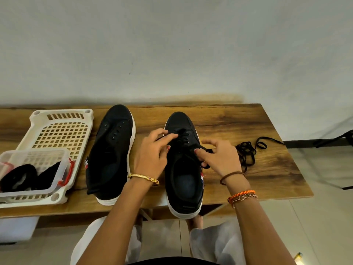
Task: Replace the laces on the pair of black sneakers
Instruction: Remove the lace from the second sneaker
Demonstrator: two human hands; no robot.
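Note:
Two black sneakers with white soles stand on a wooden table (229,119), toes pointing away. The left sneaker (110,150) shows bare eyelets with no lace. The right sneaker (183,169) has a black lace (184,137) threaded through its upper eyelets. My left hand (152,152) pinches the lace at the shoe's left side. My right hand (219,157) pinches the other lace end by the shoe's right edge. A loose black lace (248,150) lies tangled on the table to the right.
A white perforated plastic basket (63,131) sits at the table's left. A clear lidless box (57,180) with red clips rests in it and holds dark rolled items (21,178). My knees in light trousers are below the table's front edge.

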